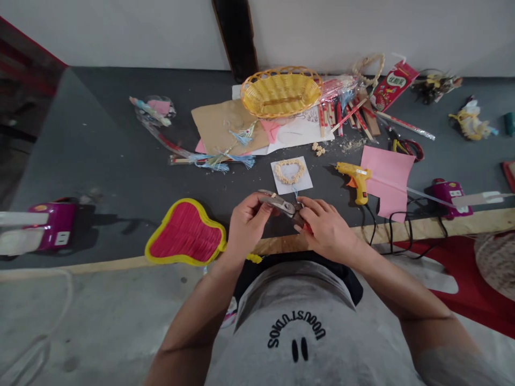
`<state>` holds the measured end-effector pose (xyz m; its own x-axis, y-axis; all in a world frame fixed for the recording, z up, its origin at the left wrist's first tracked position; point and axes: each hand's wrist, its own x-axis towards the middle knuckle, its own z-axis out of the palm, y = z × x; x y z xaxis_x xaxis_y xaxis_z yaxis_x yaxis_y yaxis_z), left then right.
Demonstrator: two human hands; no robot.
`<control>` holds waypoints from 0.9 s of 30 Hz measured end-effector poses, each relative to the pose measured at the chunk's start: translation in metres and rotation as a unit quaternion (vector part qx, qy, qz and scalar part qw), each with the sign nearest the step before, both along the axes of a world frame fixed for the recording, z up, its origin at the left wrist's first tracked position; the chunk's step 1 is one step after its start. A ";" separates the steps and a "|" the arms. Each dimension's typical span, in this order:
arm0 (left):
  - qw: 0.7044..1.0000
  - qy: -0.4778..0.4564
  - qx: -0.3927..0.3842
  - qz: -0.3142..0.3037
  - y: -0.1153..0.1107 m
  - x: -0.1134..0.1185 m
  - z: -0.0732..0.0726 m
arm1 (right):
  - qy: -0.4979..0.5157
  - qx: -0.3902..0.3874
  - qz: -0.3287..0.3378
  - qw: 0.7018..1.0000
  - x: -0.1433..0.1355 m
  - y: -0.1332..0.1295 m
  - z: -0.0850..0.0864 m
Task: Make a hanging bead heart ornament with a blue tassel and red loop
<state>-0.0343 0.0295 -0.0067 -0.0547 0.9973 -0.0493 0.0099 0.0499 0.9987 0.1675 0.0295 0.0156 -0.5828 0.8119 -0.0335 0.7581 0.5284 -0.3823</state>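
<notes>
Right hand grips pliers; open tabletop spreads far left.

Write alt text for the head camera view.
The right hand grips a metal hand tool, its tip at the left hand. Beyond it, on a dark table, a pale ring lies on a white square, between a yellow-rimmed red panel and a yellow glue gun.

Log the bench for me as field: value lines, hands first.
Left hand: fingers at the tool's jaws, exact hold unclear
Right hand: around the handles of a metal hand tool
Just beyond hands: pale, lumpy ring on white card
To the right: yellow glue gun, partly over pink sheet
To the left: red panel, yellow edging
Far side: yellow basket
</notes>
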 end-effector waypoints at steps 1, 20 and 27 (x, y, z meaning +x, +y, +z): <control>1.000 0.013 0.007 0.004 0.000 0.000 0.001 | 0.009 -0.005 -0.001 1.000 -0.001 0.000 -0.001; 0.984 -0.100 -0.146 0.004 -0.008 -0.005 -0.009 | -0.046 0.037 0.017 0.998 -0.003 0.011 -0.004; 0.991 -0.066 -0.116 -0.005 0.010 -0.015 0.005 | 0.039 0.077 -0.039 0.996 0.020 0.026 -0.017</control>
<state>-0.0491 0.0390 -0.0014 -0.0228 0.9588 -0.2831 -0.1178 0.2786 0.9532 0.1876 0.0558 -0.0016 -0.5144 0.8465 0.1371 0.7702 0.5264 -0.3602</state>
